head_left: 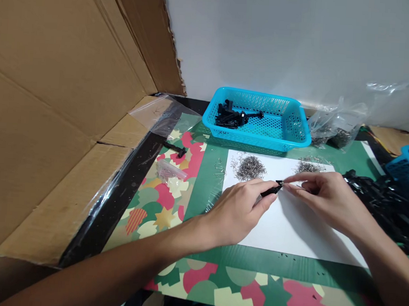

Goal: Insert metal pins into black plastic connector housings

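Note:
Above the white sheet (290, 227), my left hand (241, 206) grips a small black plastic part (271, 190) between thumb and fingers. My right hand (321, 192) meets the far end of that part with its thumb and forefinger pinched together; whatever tiny piece lies between them is too small to make out. A pile of small metal pieces (250, 168) lies on the sheet just beyond my left hand. Another metal pile (309, 166) sits beyond my right hand, partly hidden by it.
A blue basket (257, 140) holding black parts stands at the back. Many black parts (388, 206) are heaped at right, near another blue basket (407, 170). Plastic bags (341, 126) lie behind. One black part (175, 148) rests at left, by a cardboard wall (55, 93).

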Demonstrator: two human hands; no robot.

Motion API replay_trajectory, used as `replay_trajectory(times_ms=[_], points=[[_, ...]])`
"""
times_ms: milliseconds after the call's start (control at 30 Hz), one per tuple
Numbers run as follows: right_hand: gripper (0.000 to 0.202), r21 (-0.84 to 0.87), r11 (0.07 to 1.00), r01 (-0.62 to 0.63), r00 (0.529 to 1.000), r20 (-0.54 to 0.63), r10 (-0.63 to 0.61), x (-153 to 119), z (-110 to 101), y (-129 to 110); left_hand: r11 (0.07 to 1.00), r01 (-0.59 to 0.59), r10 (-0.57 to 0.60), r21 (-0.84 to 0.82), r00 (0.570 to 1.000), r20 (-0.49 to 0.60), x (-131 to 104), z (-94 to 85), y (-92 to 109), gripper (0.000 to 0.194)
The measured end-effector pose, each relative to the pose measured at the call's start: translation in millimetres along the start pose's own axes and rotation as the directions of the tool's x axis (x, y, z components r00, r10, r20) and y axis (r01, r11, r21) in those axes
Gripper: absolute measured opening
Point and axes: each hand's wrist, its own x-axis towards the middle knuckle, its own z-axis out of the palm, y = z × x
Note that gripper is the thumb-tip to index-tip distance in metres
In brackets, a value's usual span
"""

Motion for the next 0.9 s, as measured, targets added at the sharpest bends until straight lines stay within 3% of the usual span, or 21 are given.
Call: replay_trajectory(times_ms=[100, 200, 300, 367, 533, 900], points=[[0.05, 0.001, 0.999, -0.039, 0.993, -0.112, 0.039, -2, -2, -5, 1.0, 0.014, -0.014, 0.004, 1.0, 0.004, 1, -0.1, 0, 0.036], [0.054, 0.177, 0.982, 0.06, 0.965, -0.263, -0.011, -5, -1, -10, 0.999, -0.001, 0.0, 0.047, 1.0, 0.02, 0, -0.1, -1, 0.036], [0.05, 0.432, 0.878, 0.204, 0.959, -0.269, -0.09, -5, 3, -11, 0.991, -0.047, 0.041, 0.127, 0.998, 0.051, -2, 0.2, -1, 0.035], [0.049, 0.484, 0.837, 0.254, 0.951, -0.282, -0.126, -5, 5, -9, 0.978, -0.092, 0.076, 0.189, 0.993, 0.087, -4, 0.2, 0, 0.034], [0.078, 0.356, 0.931, 0.08, 0.974, -0.228, 0.003, -5, 11, -8, 0.949, -0.12, 0.071, 0.291, 0.983, 0.172, -6, -1.1, 4, 0.026], [0.076, 0.21, 0.977, 0.043, 0.951, -0.308, 0.025, 4, 29, -6, 0.955, -0.107, 0.054, 0.278, 0.98, 0.19, -4, -3.4, 5, 0.034]])
